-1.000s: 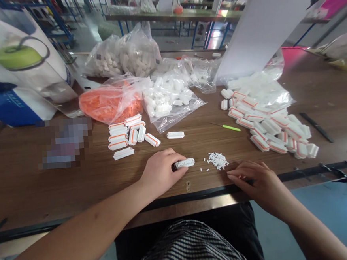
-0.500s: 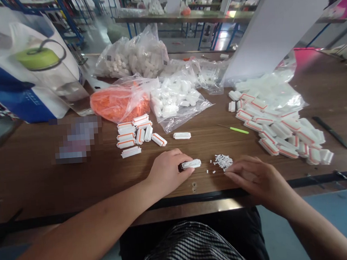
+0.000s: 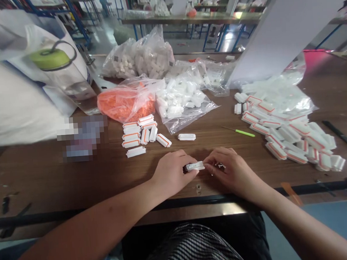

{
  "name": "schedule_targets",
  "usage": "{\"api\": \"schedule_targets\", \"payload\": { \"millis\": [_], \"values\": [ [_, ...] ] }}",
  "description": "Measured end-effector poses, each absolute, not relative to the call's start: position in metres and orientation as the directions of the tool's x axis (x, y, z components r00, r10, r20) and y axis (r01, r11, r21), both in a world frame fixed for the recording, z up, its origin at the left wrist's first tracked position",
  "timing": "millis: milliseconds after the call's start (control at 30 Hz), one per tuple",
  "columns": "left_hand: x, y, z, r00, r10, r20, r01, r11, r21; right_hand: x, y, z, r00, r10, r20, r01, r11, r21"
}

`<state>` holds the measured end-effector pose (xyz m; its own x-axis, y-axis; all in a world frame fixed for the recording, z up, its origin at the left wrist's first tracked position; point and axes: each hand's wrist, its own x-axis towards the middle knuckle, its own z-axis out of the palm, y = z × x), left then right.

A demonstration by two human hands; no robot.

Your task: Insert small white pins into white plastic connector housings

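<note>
My left hand (image 3: 172, 173) is closed round a small white plastic connector (image 3: 194, 166), holding it on the wooden table (image 3: 46, 182) near its front edge. My right hand (image 3: 231, 169) sits just to the right, its fingertips pinched together against the connector's right end. What the pinch holds is too small to make out. A little pile of tiny white pins (image 3: 220, 166) is mostly hidden under my right hand. A single white connector (image 3: 186, 137) lies a short way behind my hands.
A small group of white-and-orange connectors (image 3: 139, 134) lies at centre left, a large heap of them (image 3: 289, 133) at right. Bags of orange parts (image 3: 126, 101) and white parts (image 3: 183, 99) stand behind. A green-handled tool (image 3: 240, 131), a dark tool (image 3: 342, 136) and a green-lidded bottle (image 3: 66, 82) are also on the table.
My right hand has moved left from the pin pile to the connector's right end. My left hand has kept hold of the connector. The view shifted a little leftward.
</note>
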<state>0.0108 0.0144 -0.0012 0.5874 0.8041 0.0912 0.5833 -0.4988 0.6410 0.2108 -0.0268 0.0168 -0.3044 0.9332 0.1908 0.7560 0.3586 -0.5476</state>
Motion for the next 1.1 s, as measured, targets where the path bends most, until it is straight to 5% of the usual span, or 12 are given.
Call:
{"api": "schedule_targets", "payload": {
  "millis": [400,700,967,1100],
  "values": [
    [0.012,0.013,0.000,0.555,0.827,0.088,0.587,-0.464,0.664,0.204,-0.036,0.011,-0.448,0.785,0.428,0.811,0.558,-0.174],
    [0.012,0.016,0.000,0.562,0.820,0.110,0.563,-0.477,0.675,0.202,-0.040,0.002,-0.417,0.738,0.531,0.813,0.564,-0.145],
    [0.011,0.016,-0.003,0.554,0.824,0.121,0.544,-0.468,0.697,0.198,-0.038,0.001,-0.505,0.710,0.491,0.822,0.570,0.020],
    [0.011,0.016,-0.002,0.553,0.824,0.127,0.545,-0.473,0.693,0.200,-0.038,-0.002,-0.443,0.732,0.518,0.828,0.556,-0.076]
  ]
}}
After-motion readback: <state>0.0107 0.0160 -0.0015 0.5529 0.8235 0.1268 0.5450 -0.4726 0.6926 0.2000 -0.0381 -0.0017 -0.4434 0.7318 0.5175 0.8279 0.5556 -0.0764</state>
